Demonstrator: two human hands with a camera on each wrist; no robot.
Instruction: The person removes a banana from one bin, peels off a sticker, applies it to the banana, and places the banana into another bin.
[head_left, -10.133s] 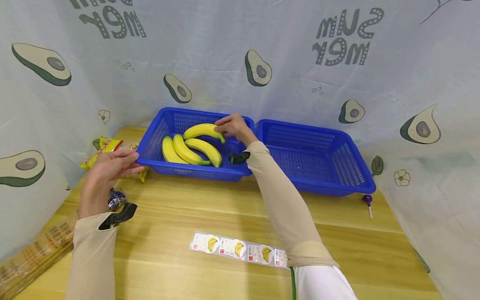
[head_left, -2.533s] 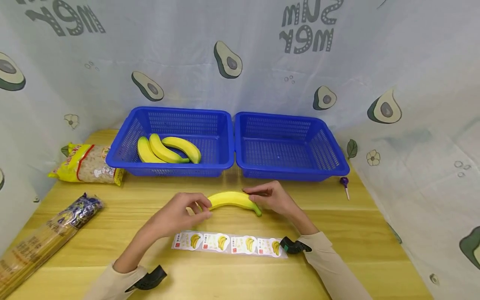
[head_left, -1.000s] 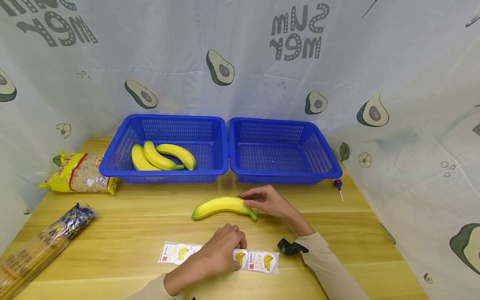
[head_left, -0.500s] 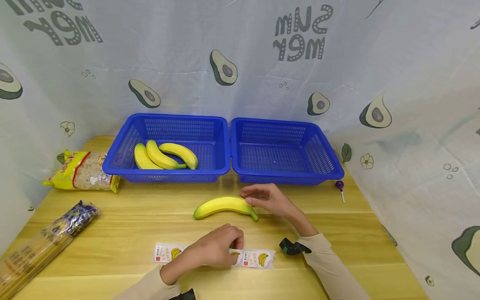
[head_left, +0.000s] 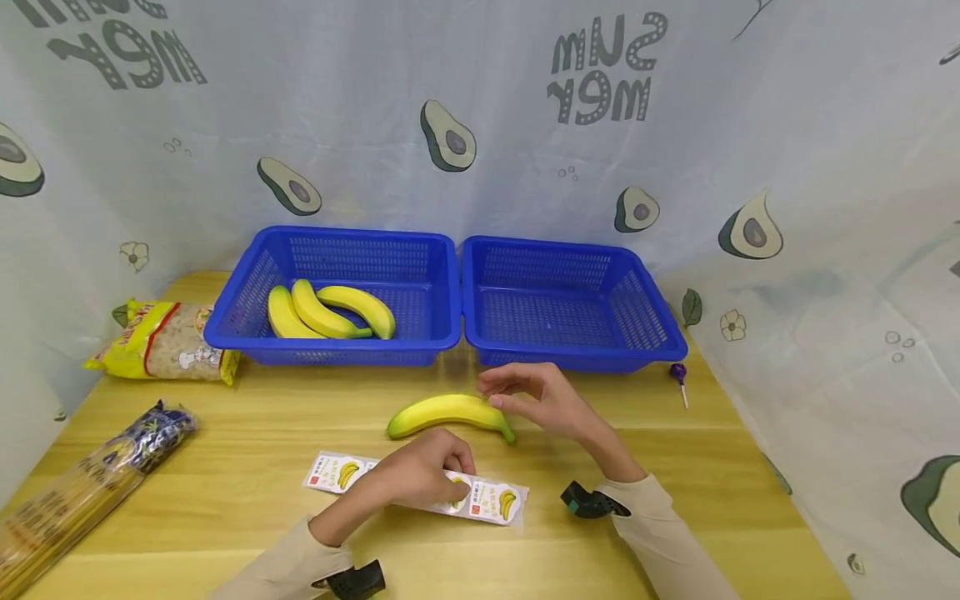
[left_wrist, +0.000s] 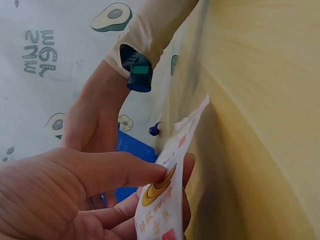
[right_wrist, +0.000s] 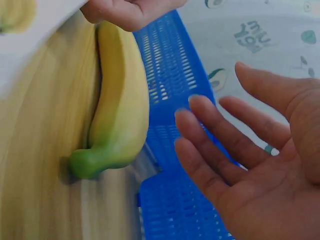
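My left hand (head_left: 422,472) pinches a strip of banana stickers (head_left: 497,500) between thumb and fingers, lifted off the table. In the left wrist view the thumb presses on a printed banana of the sticker strip (left_wrist: 159,205). A single yellow banana (head_left: 442,411) with green ends lies on the table just beyond that hand. My right hand (head_left: 543,400) hovers by the banana's stem end. The right wrist view shows its fingers (right_wrist: 210,145) loosely spread and apart from the banana (right_wrist: 120,100), holding nothing.
A blue basket (head_left: 337,343) with 3 bananas (head_left: 322,312) stands at the back left, beside a second blue basket (head_left: 577,354). Left of them lie a yellow snack bag (head_left: 176,342) and a long noodle packet (head_left: 97,479). A purple lollipop (head_left: 678,372) lies at right.
My left hand left the banana, took the sticker strip from the table and raised it toward the banana. My right hand let go of the banana and moved slightly off it.
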